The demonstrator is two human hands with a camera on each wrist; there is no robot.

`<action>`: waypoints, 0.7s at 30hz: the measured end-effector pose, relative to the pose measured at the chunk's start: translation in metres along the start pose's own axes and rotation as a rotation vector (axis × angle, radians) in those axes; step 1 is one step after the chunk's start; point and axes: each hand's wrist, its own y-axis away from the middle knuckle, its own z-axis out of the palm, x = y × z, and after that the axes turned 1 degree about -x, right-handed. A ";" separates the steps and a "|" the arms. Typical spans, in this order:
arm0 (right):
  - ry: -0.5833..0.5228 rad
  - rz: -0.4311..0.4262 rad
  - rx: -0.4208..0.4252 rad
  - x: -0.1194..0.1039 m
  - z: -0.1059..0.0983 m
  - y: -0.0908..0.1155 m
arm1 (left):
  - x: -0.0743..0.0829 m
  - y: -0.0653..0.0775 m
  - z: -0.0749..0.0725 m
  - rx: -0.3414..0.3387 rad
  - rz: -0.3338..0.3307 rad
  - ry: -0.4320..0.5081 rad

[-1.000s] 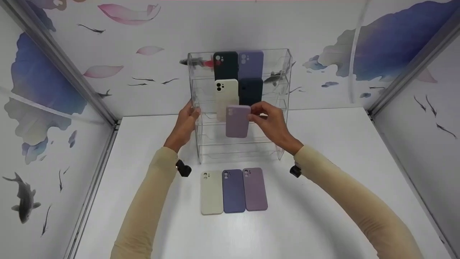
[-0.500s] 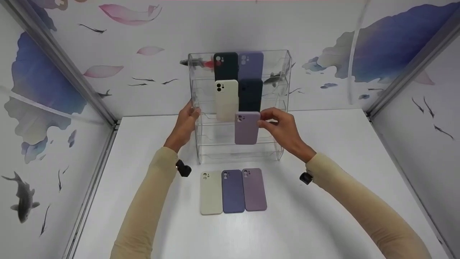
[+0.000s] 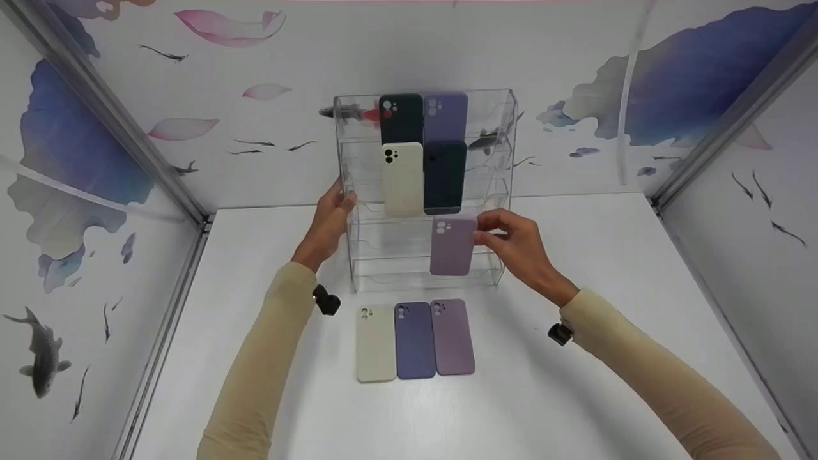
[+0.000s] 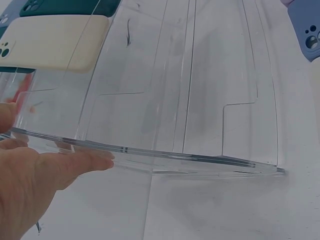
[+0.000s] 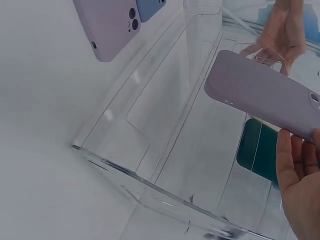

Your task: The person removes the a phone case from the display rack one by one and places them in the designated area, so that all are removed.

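My left hand [image 3: 329, 220] grips the left side panel of a clear acrylic display rack [image 3: 351, 255], thumb and fingers on either face of it. With thumb and fingers, my right hand [image 3: 521, 246] pinches the right edge of a mauve phone case [image 3: 452, 246], held upright in front of the rack's lower tiers. Higher tiers bear a dark green case [image 3: 401, 118] beside a lavender-blue case [image 3: 446, 116]. Below those stand a cream case [image 3: 403, 182] and another dark green case [image 3: 444, 176]. In the right wrist view the held mauve case [image 5: 260, 90] tilts over the rack.
On the white table [image 3: 511, 409], before the rack, a cream case [image 3: 376, 342], a blue-purple case [image 3: 415, 338] and a second mauve case [image 3: 454, 335] lie side by side. Painted panels [image 3: 409, 45] enclose the back and both sides.
My right hand has carried the mauve case down and to the right, from in front of the cream case's lower part to the lower tiers. The left hand stays at the rack's side.
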 end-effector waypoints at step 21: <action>0.030 0.110 0.036 0.022 -0.022 0.043 | 0.001 -0.001 -0.001 0.025 -0.064 -0.032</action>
